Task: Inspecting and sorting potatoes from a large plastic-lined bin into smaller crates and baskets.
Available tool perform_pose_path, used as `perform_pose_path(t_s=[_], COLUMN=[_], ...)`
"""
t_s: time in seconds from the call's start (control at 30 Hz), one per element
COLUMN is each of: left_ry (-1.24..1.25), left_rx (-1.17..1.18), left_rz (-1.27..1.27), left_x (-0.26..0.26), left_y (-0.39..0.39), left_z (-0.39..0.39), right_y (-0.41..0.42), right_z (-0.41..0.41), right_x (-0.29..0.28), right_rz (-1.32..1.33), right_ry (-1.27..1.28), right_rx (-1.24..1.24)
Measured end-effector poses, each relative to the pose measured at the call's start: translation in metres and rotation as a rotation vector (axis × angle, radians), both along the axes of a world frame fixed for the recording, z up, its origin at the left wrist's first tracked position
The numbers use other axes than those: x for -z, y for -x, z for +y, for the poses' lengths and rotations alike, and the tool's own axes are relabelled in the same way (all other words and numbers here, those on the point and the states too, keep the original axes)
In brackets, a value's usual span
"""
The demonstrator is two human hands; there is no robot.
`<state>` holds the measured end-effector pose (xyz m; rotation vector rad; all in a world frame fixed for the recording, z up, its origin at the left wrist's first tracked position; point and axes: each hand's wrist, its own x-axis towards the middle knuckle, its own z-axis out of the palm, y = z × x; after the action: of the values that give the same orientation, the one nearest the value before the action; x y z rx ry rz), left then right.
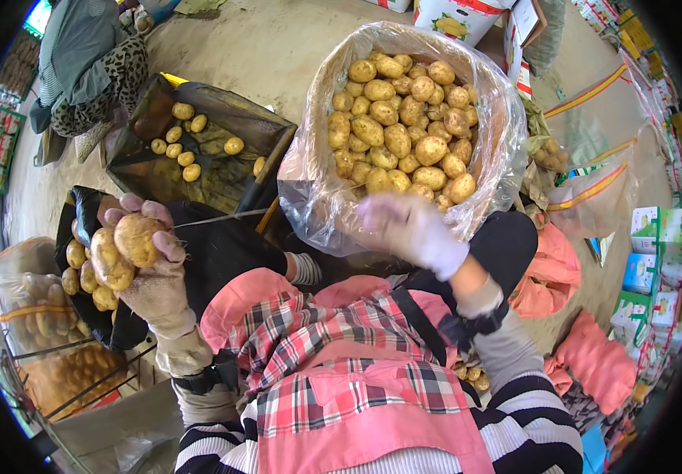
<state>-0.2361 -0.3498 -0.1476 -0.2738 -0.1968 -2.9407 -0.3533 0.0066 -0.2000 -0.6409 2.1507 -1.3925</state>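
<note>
My gloved left hand point(157, 278) grips two potatoes point(121, 249) side by side. Just beneath them a black bag point(124, 326) holds more potatoes point(88, 275). My right hand point(406, 225), in a pale glove and blurred, hovers over the near rim of a box lined with clear plastic point(501, 148). Its fingers look empty, though blur hides how far apart they are. Inside that lined box lies a heap of yellow-brown potatoes point(397, 139).
A black-lined crate point(222, 183) with several small potatoes stands ahead on the left. Beyond it crouches another person point(86, 65). Mesh sacks of potatoes point(74, 373) sit at left. Pink sacks point(596, 361) lie at right, and printed cartons point(456, 21) stand at the back.
</note>
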Motion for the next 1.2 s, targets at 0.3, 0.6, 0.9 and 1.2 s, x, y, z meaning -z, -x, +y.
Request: perform_pose_path(t_s=[0.3, 0.6, 0.9, 1.2], left_ry=[0.039, -0.139, -0.077, 0.173], left_rx=[0.195, 0.353, 0.553, 0.339], left_rz=[-0.555, -0.647, -0.482, -0.471], left_x=[0.048, 0.078, 0.065, 0.038], left_y=[0.011, 0.024, 0.024, -0.008], left_z=[0.098, 0.103, 0.137, 0.144], right_y=[0.164, 0.152, 0.045, -0.007], right_z=[-0.090, -0.050, -0.008, -0.010], right_x=[0.133, 0.103, -0.009, -0.042], right_rz=[-0.003, -0.485, -0.193, 0.049], right_ry=[-0.847, -0.188, 0.514, 0.261], right_rx=[-0.181, -0.057, 0.067, -0.131])
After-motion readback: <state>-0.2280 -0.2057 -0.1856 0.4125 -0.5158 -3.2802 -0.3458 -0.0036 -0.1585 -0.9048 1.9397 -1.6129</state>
